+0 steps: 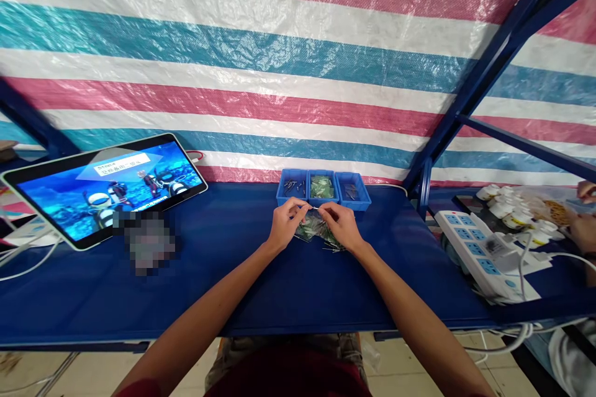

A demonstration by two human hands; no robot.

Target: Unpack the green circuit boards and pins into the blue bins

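Note:
My left hand [286, 222] and my right hand [342, 223] meet above the blue table, both closed in a pinch. Between the fingertips runs a small thin stick-like piece [315, 208], too small to name. Below my hands lies a loose pile of greenish, partly clear pieces [306, 231] with thin sticks among them, partly covered by my fingers. Just beyond stand three joined blue bins: the left bin [280, 193] and right bin [361, 204] hold thin dark pieces, while the middle bin [322, 203] holds green ones.
A tilted tablet [112, 189] with a lit screen stands at left, a blurred-out patch [149, 243] beside it. At right are a white power strip [479, 254], a blue frame post [465, 93], white bottles [516, 214] and another person's hand [584, 229]. Striped sheeting [261, 74] hangs behind.

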